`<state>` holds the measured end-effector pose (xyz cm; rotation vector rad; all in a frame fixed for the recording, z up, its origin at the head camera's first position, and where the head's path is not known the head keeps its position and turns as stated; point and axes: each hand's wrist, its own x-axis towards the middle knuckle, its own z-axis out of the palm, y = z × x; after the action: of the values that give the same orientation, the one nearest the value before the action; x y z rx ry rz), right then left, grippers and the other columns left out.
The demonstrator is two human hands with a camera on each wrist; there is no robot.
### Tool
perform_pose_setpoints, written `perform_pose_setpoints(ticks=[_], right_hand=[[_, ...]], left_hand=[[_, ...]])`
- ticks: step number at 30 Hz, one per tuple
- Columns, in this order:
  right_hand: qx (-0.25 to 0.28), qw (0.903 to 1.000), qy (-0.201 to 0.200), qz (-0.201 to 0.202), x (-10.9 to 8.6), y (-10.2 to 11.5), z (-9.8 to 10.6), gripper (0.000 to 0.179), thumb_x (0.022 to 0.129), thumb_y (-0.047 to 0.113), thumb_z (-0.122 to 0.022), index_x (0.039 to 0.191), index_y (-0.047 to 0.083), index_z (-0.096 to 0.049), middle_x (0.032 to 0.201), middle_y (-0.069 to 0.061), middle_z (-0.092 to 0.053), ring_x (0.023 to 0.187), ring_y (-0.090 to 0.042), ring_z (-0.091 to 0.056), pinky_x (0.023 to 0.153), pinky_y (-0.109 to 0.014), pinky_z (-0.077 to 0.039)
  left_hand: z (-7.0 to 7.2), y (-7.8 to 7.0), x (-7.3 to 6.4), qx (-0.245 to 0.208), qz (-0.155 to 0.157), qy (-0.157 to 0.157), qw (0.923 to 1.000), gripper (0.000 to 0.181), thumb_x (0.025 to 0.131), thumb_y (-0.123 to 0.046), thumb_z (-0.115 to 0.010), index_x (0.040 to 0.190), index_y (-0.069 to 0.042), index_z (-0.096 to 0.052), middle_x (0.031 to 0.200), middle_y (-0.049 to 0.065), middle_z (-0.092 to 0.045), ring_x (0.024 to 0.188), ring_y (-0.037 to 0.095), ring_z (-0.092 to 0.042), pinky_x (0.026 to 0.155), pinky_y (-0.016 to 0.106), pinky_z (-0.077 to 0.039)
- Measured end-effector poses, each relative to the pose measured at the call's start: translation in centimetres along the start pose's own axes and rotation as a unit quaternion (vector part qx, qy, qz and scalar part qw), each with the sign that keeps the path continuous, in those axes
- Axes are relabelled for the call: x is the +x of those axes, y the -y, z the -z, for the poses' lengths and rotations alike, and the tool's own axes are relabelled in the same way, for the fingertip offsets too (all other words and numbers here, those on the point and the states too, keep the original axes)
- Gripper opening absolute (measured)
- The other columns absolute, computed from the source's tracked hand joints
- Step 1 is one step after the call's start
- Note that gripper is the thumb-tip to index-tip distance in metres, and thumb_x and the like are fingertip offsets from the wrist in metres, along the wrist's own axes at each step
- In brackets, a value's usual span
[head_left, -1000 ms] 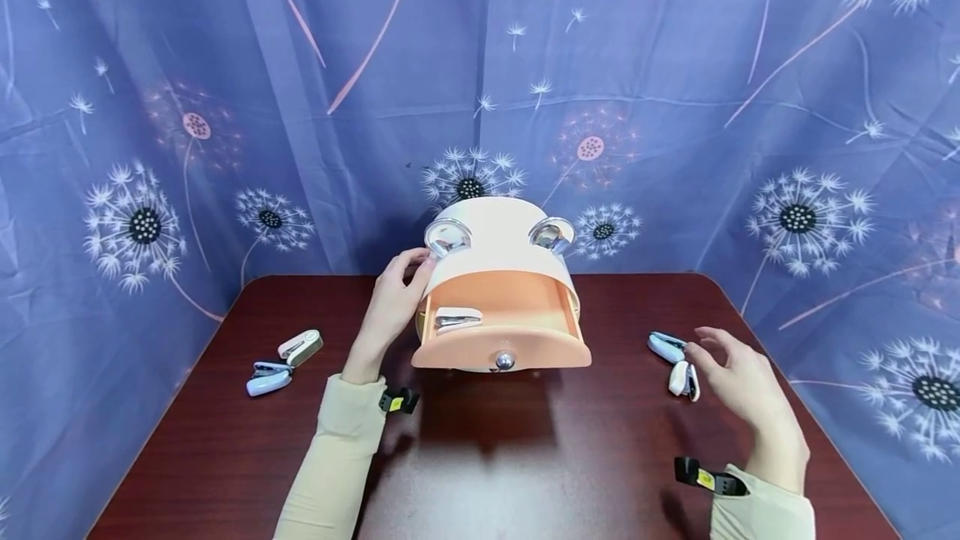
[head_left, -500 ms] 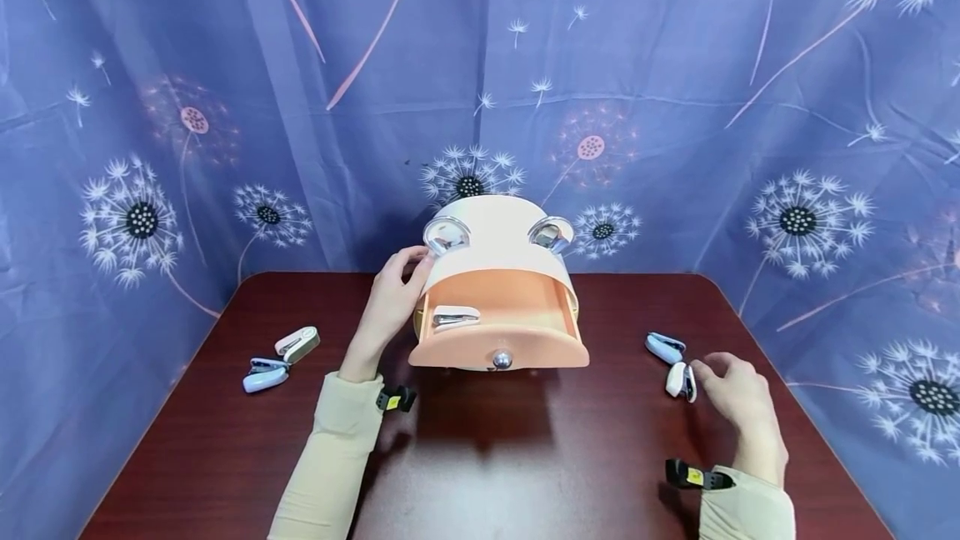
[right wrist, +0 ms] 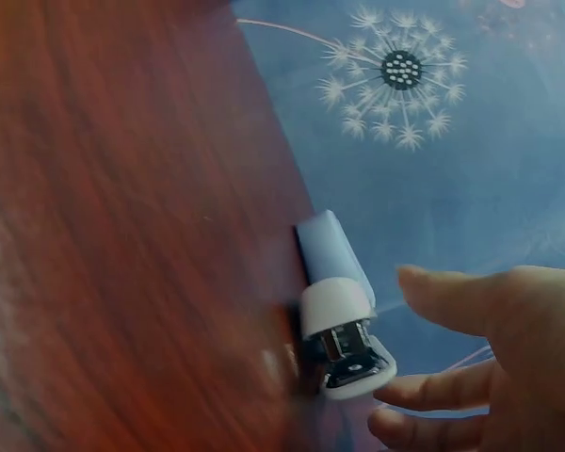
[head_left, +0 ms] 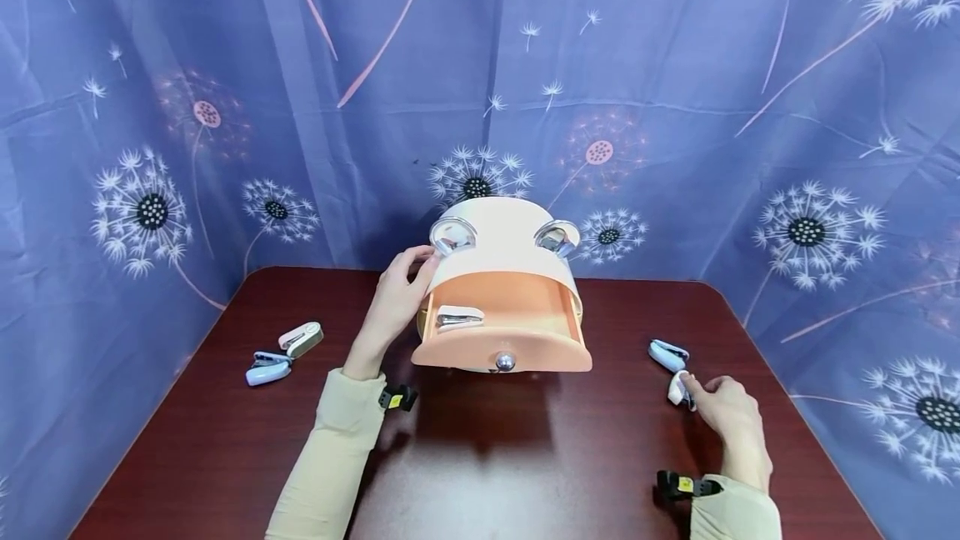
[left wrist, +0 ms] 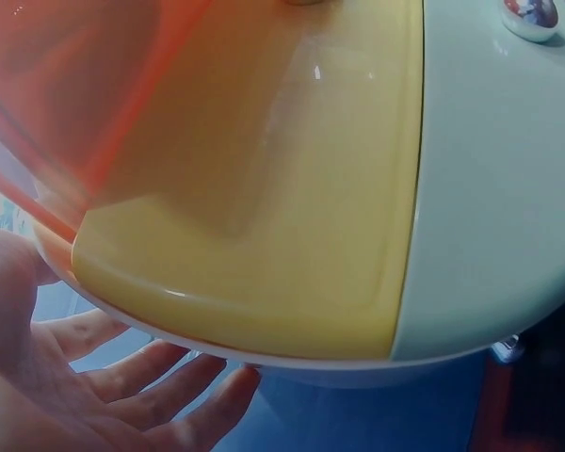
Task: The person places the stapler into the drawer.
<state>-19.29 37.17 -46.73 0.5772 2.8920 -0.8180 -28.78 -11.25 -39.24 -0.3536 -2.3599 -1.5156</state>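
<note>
Right hand (head_left: 731, 415) is held low at the right, with thumb and fingers parted beside a white stapler (head_left: 677, 389); no grip is shown, and whether it is touched cannot be told. Left hand (head_left: 393, 298) is laid against the side of a cabinet, fingers extended along the shell, nothing clasped.

Behind everything, a blue curtain (head_left: 390, 157) is printed with dandelions. Below it, a dark red-brown desk (head_left: 600, 473) is seen. At its far middle is set the rounded white cabinet (head_left: 498, 227), whose peach drawer (head_left: 457, 348) is pulled out by its level floor; a second white stapler (head_left: 461, 317) is held inside, toward the left.

Smaller things are scattered on the desk: at the left, a cream-and-green stapler (head_left: 302, 340) and a blue stapler (head_left: 267, 369); at the right, a light-blue stapler (head_left: 667, 355), with the white stapler just beside it, nearer the viewer.

The white stapler is judged to be light, stiff and hard to damage, its smooth shell slightly slippery and its parted arms likely to pivot if squeezed. It is best pinched across the sides of its body, clear of the metal mouth. The cabinet, probably hollow and light, might slide unless steadied.
</note>
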Motion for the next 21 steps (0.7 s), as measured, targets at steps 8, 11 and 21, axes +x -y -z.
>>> perform_pose_setpoints(ticks=[8, 11, 21], right_hand=[[-0.025, 0.9995, 0.018, 0.003, 0.3, 0.2, -1.2, 0.079, 0.087, 0.070, -0.052, 0.103, -0.008, -0.058, 0.092, -0.026, -0.060, 0.090, -0.049, -0.055, 0.073, -0.055, -0.045], [-0.024, 0.9994, 0.024, -0.010, 0.2, 0.2, -1.3, 0.073, 0.085, 0.070, -0.055, 0.094, -0.002, -0.059, 0.085, -0.021, -0.059, 0.086, -0.045, -0.056, 0.067, -0.052, -0.044], [-0.010, 0.9996, 0.010, -0.025, 0.0, 0.3, -0.7, 0.051, 0.088, 0.052, -0.061, 0.094, 0.001, -0.063, 0.085, -0.023, -0.059, 0.083, -0.043, -0.056, 0.061, -0.049, -0.044]], left_hand=[[0.0, 0.1, -0.2, -0.002, -0.005, 0.000, 1.0000, 0.042, 0.099, -0.043, -0.054, 0.128, -0.013, -0.061, 0.123, 0.005, -0.057, 0.108, 0.019, -0.058, 0.091, 0.039, -0.047], [-0.1, 0.2, -0.2, 0.000, -0.004, -0.003, 1.0000, 0.042, 0.100, -0.042, -0.054, 0.128, -0.012, -0.061, 0.122, 0.006, -0.058, 0.109, 0.020, -0.058, 0.092, 0.040, -0.047], [0.0, -0.2, 0.0, 0.001, -0.002, -0.003, 1.0000, 0.042, 0.100, -0.042, -0.054, 0.129, -0.012, -0.061, 0.123, 0.006, -0.057, 0.110, 0.020, -0.058, 0.093, 0.040, -0.046]])
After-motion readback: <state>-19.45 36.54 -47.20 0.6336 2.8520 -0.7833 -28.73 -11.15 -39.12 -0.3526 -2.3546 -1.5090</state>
